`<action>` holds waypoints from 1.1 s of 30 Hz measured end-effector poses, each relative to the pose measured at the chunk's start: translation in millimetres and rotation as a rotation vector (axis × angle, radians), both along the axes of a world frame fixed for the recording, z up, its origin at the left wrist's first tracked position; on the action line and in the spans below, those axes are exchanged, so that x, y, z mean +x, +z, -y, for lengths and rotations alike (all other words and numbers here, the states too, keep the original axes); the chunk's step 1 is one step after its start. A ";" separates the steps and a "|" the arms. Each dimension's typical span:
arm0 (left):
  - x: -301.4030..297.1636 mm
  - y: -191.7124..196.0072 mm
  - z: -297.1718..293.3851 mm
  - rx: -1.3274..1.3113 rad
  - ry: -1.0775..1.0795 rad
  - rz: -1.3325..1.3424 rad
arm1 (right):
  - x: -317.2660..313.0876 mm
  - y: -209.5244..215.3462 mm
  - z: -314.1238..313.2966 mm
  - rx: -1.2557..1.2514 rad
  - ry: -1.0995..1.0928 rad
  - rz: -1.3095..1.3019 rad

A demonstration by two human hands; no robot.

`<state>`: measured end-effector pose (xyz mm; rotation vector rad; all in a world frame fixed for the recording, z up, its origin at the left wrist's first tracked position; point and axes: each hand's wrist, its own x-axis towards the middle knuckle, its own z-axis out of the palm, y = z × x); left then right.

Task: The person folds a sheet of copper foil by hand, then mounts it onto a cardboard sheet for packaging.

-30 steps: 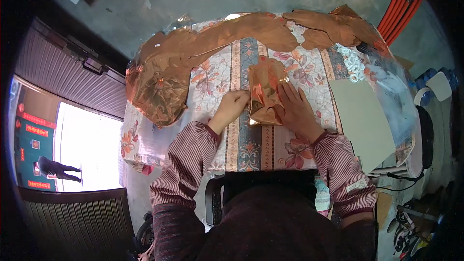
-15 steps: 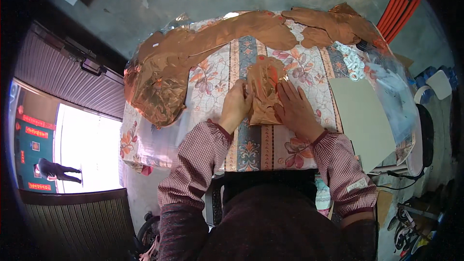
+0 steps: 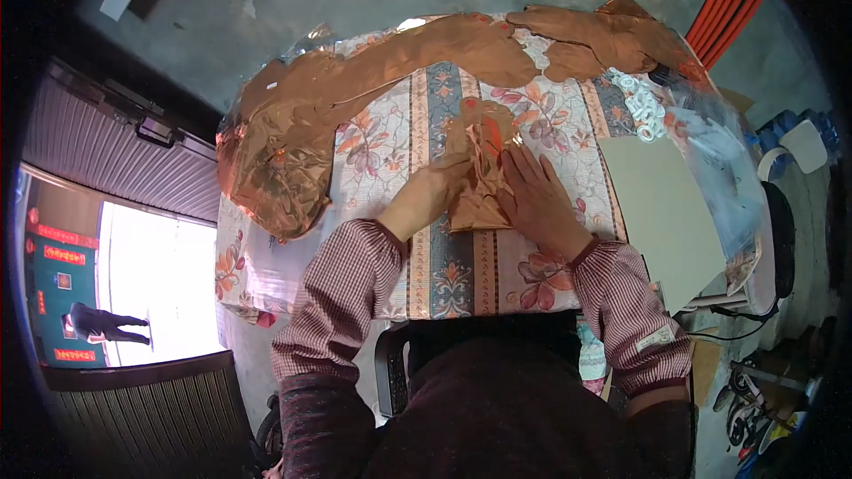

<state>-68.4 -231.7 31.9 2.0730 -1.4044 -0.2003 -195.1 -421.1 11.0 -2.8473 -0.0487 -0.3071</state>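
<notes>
A thin crinkled copper-coloured foil sheet point(image 3: 479, 168) at frame centre is pressed flat under the left hand point(image 3: 435, 195) and right hand point(image 3: 537, 200), fingers spread. The foil could be torn or creased if pressed unevenly on the floral-clothed desk point(image 3: 390, 160)

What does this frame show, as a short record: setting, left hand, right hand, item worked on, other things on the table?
setting: table under a floral cloth, seen from above
left hand: left hand at the left edge of the copper foil piece
right hand: right hand flat on the foil piece's right side
item: shiny, creased, lying on the cloth
others: large copper foil heap at left and far edge; grey board at right; white rings far right
</notes>
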 end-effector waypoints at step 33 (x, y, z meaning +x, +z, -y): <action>-10.9 2.6 -7.6 0.363 0.042 0.288 | 53.3 13.7 10.2 -0.083 0.294 0.017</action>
